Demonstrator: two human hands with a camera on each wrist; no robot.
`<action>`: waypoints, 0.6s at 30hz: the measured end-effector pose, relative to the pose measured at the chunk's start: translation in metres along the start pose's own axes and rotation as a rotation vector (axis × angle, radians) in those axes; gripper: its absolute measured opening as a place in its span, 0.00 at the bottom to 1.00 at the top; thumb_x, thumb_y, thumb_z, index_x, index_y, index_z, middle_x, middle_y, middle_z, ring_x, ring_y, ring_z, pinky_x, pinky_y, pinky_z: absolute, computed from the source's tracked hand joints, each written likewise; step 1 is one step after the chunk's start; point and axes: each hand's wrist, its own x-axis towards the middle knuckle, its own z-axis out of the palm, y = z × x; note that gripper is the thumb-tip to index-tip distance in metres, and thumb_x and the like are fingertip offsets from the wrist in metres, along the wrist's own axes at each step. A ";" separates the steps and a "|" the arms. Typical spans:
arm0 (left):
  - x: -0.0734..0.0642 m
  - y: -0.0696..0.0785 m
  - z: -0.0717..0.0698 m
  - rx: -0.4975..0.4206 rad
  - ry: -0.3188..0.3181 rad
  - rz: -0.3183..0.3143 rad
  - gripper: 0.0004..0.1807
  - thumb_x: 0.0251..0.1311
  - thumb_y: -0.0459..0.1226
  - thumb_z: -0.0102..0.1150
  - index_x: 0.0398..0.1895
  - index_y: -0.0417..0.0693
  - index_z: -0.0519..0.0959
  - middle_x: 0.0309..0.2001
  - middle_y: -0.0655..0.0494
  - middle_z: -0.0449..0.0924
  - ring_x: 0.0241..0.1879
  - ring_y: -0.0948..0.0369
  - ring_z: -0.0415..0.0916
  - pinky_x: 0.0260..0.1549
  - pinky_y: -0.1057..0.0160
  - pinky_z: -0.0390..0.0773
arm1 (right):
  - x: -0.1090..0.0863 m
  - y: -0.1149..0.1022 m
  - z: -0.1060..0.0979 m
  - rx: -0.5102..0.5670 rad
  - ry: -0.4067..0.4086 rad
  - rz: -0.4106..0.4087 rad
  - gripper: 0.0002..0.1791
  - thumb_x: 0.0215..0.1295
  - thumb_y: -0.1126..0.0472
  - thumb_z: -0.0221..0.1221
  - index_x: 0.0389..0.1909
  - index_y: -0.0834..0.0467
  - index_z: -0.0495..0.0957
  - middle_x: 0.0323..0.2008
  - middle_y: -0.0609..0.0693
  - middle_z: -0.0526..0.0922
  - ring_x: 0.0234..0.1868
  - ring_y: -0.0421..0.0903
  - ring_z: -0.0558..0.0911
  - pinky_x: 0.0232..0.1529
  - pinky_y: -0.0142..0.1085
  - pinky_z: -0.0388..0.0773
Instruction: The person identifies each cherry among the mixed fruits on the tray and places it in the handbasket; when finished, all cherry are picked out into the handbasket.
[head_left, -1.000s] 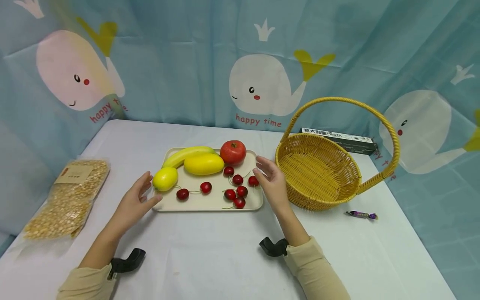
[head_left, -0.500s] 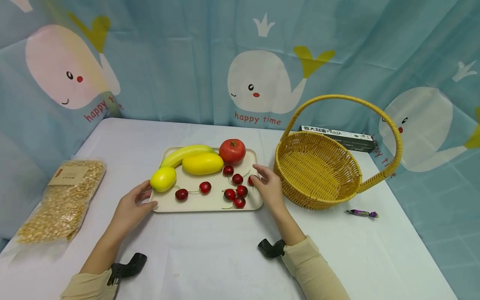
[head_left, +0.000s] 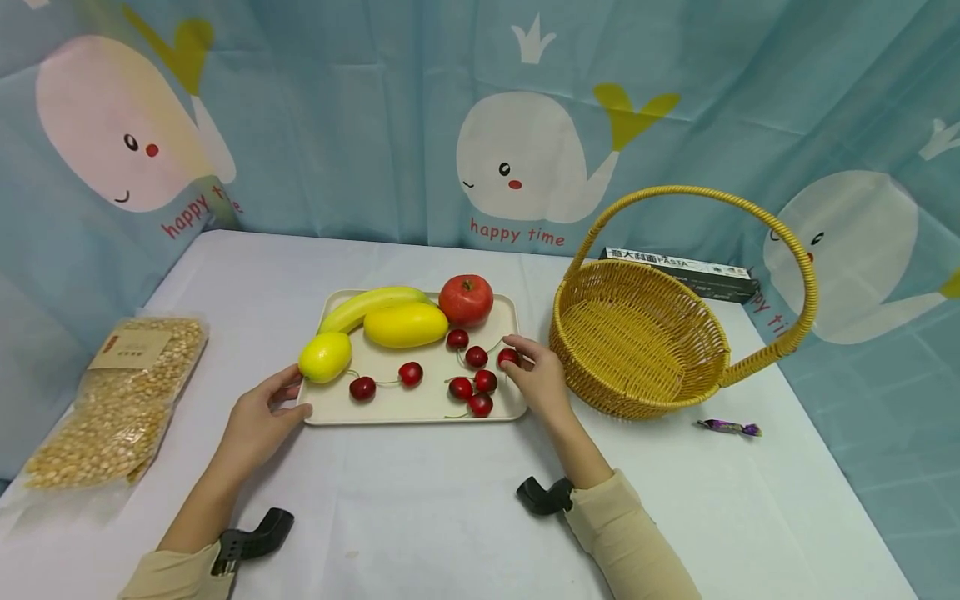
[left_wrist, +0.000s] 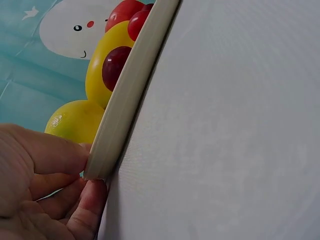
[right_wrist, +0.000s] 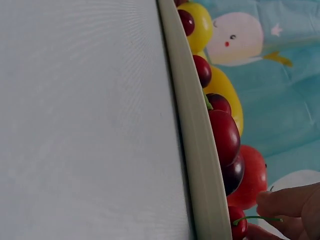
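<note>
My left hand [head_left: 255,425] grips the left end of a cream tray [head_left: 405,408]. In the left wrist view its thumb lies against the tray rim [left_wrist: 112,140], with fingers bent below. At the tray's right end, my right hand [head_left: 542,379] reaches in over the rim, its fingers loosely bent and apart around a red cherry [head_left: 508,358]. The right wrist view shows a green-stemmed cherry [right_wrist: 237,222] close to the fingertips; no firm pinch is visible. Also on the tray are a lemon [head_left: 325,357], a banana [head_left: 367,307], a yellow oval fruit [head_left: 405,325], a red round fruit [head_left: 466,300] and several cherries [head_left: 480,382].
To the right stands a yellow wicker basket [head_left: 626,342] with a tall handle, and behind it a black pasta box [head_left: 697,279]. A purple-wrapped candy [head_left: 727,427] lies in front of the basket. A bag of corn kernels [head_left: 120,404] is at the left.
My left hand has come down from beside the lemon and taken hold of the tray's left end. My right hand has lowered slightly toward the cherry. The tray and fruit look unmoved.
</note>
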 end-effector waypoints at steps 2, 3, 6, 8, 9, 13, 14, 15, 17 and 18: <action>0.000 0.000 0.001 0.002 0.010 -0.006 0.33 0.58 0.32 0.57 0.65 0.30 0.58 0.58 0.33 0.66 0.52 0.44 0.69 0.33 0.85 0.66 | 0.000 0.000 0.000 -0.060 -0.013 -0.017 0.19 0.54 0.71 0.62 0.50 0.62 0.78 0.54 0.56 0.76 0.53 0.51 0.77 0.47 0.37 0.75; 0.000 -0.001 0.001 -0.002 0.017 -0.005 0.32 0.58 0.32 0.56 0.65 0.30 0.59 0.58 0.33 0.67 0.51 0.44 0.69 0.33 0.85 0.66 | 0.000 0.000 0.000 -0.090 -0.016 -0.027 0.20 0.54 0.71 0.62 0.50 0.62 0.78 0.54 0.56 0.76 0.53 0.50 0.76 0.48 0.37 0.75; 0.000 -0.001 0.002 -0.007 0.042 0.002 0.31 0.58 0.31 0.56 0.65 0.31 0.60 0.56 0.34 0.68 0.51 0.45 0.70 0.33 0.86 0.66 | -0.001 -0.002 0.000 -0.157 -0.024 -0.050 0.20 0.54 0.71 0.62 0.50 0.61 0.78 0.53 0.55 0.77 0.53 0.48 0.75 0.48 0.38 0.75; 0.000 -0.002 0.002 -0.007 0.056 0.006 0.31 0.58 0.30 0.55 0.64 0.31 0.60 0.56 0.35 0.69 0.50 0.46 0.70 0.33 0.86 0.66 | -0.002 -0.003 0.000 -0.199 -0.024 -0.058 0.21 0.54 0.71 0.62 0.51 0.60 0.78 0.52 0.54 0.78 0.50 0.47 0.75 0.46 0.38 0.75; 0.000 -0.002 0.002 -0.003 0.061 0.004 0.31 0.58 0.30 0.55 0.64 0.32 0.60 0.56 0.35 0.69 0.50 0.46 0.70 0.33 0.86 0.65 | -0.002 -0.003 0.000 -0.219 -0.023 -0.063 0.21 0.53 0.71 0.62 0.51 0.60 0.78 0.51 0.53 0.78 0.50 0.46 0.75 0.46 0.39 0.74; 0.000 -0.002 0.002 -0.001 0.066 -0.009 0.31 0.57 0.30 0.55 0.65 0.33 0.61 0.55 0.36 0.71 0.51 0.46 0.70 0.33 0.86 0.66 | -0.004 -0.002 0.002 -0.299 -0.024 -0.096 0.22 0.53 0.72 0.61 0.51 0.60 0.78 0.50 0.54 0.79 0.52 0.47 0.75 0.51 0.41 0.72; 0.000 -0.002 0.002 -0.002 0.065 -0.012 0.31 0.57 0.30 0.55 0.65 0.33 0.61 0.55 0.36 0.71 0.51 0.47 0.70 0.33 0.86 0.66 | -0.004 -0.002 0.003 -0.328 -0.030 -0.111 0.22 0.53 0.72 0.61 0.52 0.61 0.77 0.51 0.54 0.79 0.54 0.48 0.74 0.53 0.41 0.71; -0.001 -0.002 0.002 -0.002 0.066 -0.012 0.31 0.57 0.30 0.55 0.65 0.33 0.61 0.55 0.36 0.71 0.51 0.47 0.70 0.33 0.86 0.66 | -0.004 -0.001 0.003 -0.357 -0.039 -0.128 0.22 0.53 0.73 0.61 0.52 0.61 0.77 0.50 0.55 0.79 0.55 0.49 0.74 0.54 0.42 0.70; -0.001 -0.002 0.003 -0.003 0.068 -0.009 0.31 0.57 0.30 0.55 0.64 0.33 0.61 0.55 0.36 0.71 0.51 0.47 0.70 0.33 0.86 0.66 | -0.005 0.000 0.004 -0.423 -0.059 -0.164 0.22 0.53 0.73 0.60 0.52 0.61 0.77 0.50 0.55 0.79 0.54 0.50 0.75 0.54 0.43 0.70; -0.001 -0.002 0.003 -0.002 0.070 -0.007 0.31 0.57 0.30 0.56 0.64 0.33 0.61 0.55 0.36 0.71 0.50 0.47 0.70 0.33 0.86 0.66 | -0.005 0.001 0.005 -0.451 -0.069 -0.181 0.22 0.54 0.74 0.59 0.52 0.62 0.77 0.50 0.55 0.79 0.54 0.50 0.75 0.54 0.42 0.70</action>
